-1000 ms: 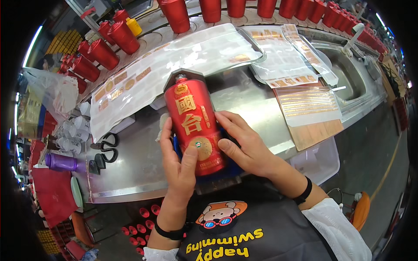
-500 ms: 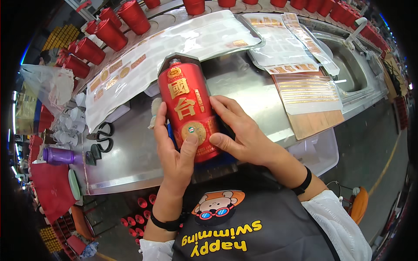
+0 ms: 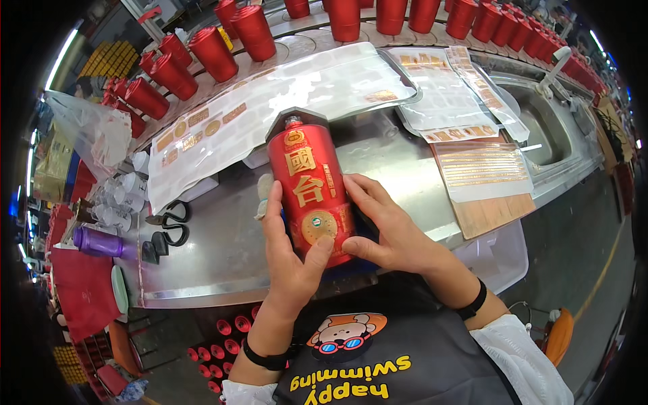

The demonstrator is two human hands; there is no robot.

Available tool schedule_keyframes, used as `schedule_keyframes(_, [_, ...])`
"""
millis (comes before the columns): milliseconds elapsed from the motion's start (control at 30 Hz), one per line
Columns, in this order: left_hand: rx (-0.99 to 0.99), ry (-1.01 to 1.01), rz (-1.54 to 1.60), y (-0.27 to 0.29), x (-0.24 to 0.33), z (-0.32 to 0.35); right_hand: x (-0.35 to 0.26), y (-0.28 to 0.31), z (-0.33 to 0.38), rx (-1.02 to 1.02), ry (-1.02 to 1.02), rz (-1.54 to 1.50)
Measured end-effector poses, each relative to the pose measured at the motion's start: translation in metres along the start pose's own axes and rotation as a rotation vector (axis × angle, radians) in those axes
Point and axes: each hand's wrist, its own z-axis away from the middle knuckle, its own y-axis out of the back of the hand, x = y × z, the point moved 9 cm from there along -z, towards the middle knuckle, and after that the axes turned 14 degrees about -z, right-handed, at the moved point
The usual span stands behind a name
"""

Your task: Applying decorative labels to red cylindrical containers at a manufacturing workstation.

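Observation:
A red bottle point(image 3: 312, 172) with gold characters lies tilted on its back, neck away from me, against a dark angular holder point(image 3: 277, 123). Along its left side rest the fingers of my left hand point(image 3: 291, 262), with the thumb pressed over the lower edge of the round gold emblem point(image 3: 318, 227). My right hand point(image 3: 391, 235) clasps the lower right side, its thumb near the base. Both hands are closed around the bottle. Beyond it spreads a translucent sheet of gold decals point(image 3: 223, 142) on the metal table point(image 3: 216, 246).
Black-handled scissors point(image 3: 177, 223) and a purple jar point(image 3: 98, 241) lie at the left. Farther right are more decal sheets point(image 3: 442, 101), a wooden board point(image 3: 496, 212) and a sink point(image 3: 545, 118). Red bottles point(image 3: 255, 34) line a curved conveyor point(image 3: 290, 48) behind the table.
The whole view has shifted, so table, bottle and hands appear lower and slightly farther right. Both hands keep about the same hold on the bottle.

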Motion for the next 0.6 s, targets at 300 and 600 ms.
schedule_keyframes(300, [0.009,-0.004,-0.025,-0.0004,-0.0029,-0.0007,0.0000,0.0003,-0.0021,0.002,0.011,0.006])
schedule_keyframes(600, [0.009,-0.010,-0.020,-0.0004,-0.0006,-0.0002,-0.0020,0.0001,-0.0022,-0.003,0.005,0.014])
